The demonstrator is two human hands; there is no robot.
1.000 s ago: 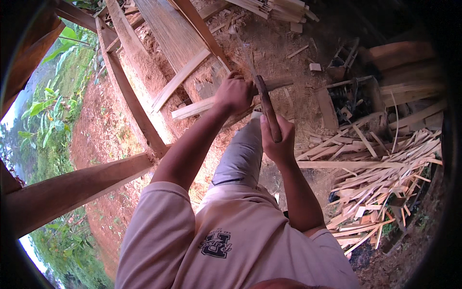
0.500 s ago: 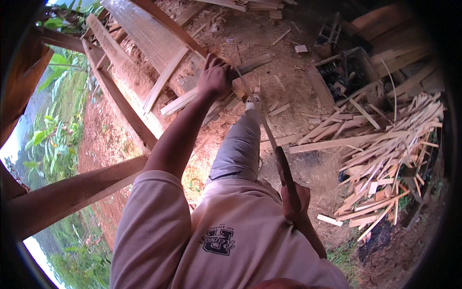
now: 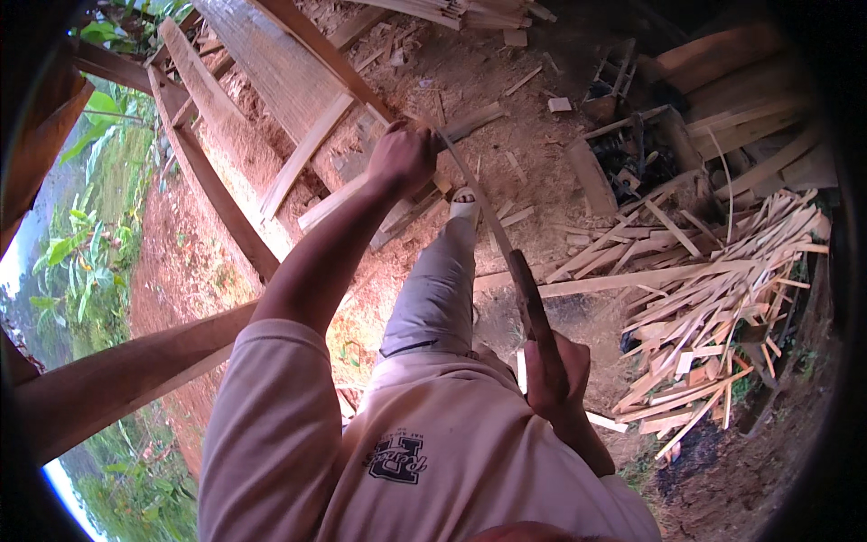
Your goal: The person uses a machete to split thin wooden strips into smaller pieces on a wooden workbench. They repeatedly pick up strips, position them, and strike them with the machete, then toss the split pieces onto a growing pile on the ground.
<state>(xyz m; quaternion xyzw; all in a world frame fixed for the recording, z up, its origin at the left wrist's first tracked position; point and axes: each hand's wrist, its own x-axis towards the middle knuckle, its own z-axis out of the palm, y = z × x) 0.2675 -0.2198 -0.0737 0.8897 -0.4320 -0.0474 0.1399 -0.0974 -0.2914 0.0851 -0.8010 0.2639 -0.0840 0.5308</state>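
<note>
Close to the body at five o'clock, the right hand (image 3: 555, 375) clenched the handle of a long dark blade (image 3: 506, 244). Its edge ran toward twelve o'clock, where the left hand's (image 3: 404, 160) fingers gripped a pale wooden strip (image 3: 361, 190). A slip could have carried the blade onto those fingers or the grey-trousered leg (image 3: 433, 289) below.

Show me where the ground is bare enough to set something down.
Bare dirt lies between the foot and the strip pile, and left of the leg beside the beam. The pile at right and the boards under the left hand are crowded.
</note>
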